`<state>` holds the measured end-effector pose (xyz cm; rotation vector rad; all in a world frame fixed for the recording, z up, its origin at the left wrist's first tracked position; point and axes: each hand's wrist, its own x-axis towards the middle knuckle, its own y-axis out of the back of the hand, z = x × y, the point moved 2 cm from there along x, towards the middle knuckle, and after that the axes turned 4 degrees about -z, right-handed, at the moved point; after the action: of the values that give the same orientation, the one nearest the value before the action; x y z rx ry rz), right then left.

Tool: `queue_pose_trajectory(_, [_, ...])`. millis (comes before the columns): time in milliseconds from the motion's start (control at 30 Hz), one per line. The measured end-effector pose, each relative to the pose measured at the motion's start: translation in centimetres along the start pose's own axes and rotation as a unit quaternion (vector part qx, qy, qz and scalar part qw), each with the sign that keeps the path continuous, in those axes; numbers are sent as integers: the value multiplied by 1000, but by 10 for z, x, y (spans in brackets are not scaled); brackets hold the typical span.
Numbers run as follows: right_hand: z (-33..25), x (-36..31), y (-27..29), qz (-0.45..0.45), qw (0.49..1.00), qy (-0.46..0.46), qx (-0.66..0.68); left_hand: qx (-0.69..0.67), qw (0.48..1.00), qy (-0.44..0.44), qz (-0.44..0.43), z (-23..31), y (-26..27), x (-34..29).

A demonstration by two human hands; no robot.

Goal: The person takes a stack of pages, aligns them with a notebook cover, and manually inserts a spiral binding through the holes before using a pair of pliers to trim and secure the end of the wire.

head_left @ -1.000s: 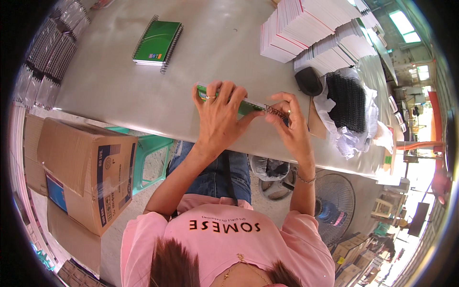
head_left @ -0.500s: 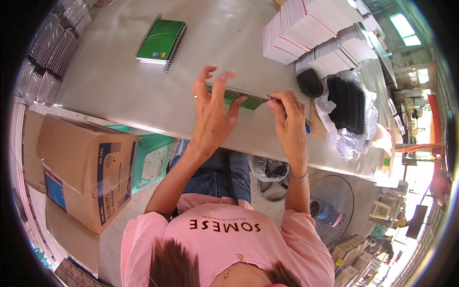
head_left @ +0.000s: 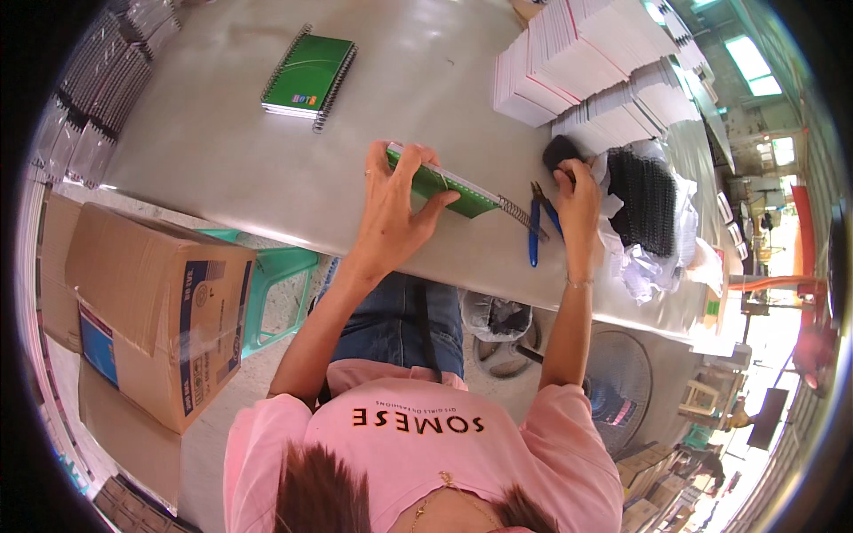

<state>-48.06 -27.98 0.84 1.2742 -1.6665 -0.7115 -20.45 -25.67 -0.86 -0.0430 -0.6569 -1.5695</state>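
Observation:
My left hand [head_left: 391,204] is closed round a small green notebook [head_left: 471,206], which stands tilted on its edge on the table, thumb on the cover. A loose dark wire coil [head_left: 515,210] sticks out from the notebook's right end. Just right of the coil lie cutting pliers [head_left: 535,235] with blue handles. My right hand [head_left: 579,191] has its fingers curled against a black rounded object [head_left: 558,149]; its kind is unclear, and the fingers partly cover it. Farther off to the left rests another green spiral notebook [head_left: 311,75] with coils along both long sides.
Tall stacks of white paper blocks [head_left: 569,53] stand at the far right. A pile of black coils [head_left: 641,200] lies on crumpled white wrapping. Bound books [head_left: 102,84] are stacked at the left. Below the table are a cardboard box [head_left: 160,302], a green stool [head_left: 275,293] and a fan [head_left: 617,391].
My right hand has left the notebook's right end and moved right to the black object, which has shifted slightly left. The coil end and pliers now show. My left hand still holds the notebook.

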Motion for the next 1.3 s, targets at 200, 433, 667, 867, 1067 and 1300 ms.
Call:
queue_pose_trajectory(200, [-35,-18,-1,-209,962,52,169,15,998,-45,-49,-3,28,2])
queue_pose_trajectory(433, [-46,-17,-24,-193,971,75,122,-9,997,-39,-62,-6,29,1])
queue_pose_trajectory(667, [-33,-12,-25,-229,926,91,287,8,997,-58,-47,-9,23,2])
queue_pose_trajectory(867, [-43,-25,2,-402,624,76,666,-16,998,-40,-50,-12,22,2])
queue_pose_trajectory(1067, [-62,-19,18,-404,796,102,439,-27,998,-39,-50,-12,23,3])
queue_pose_trajectory(1300, [-63,-26,15,-348,827,-38,440,-43,998,-14,-52,-15,23,4])
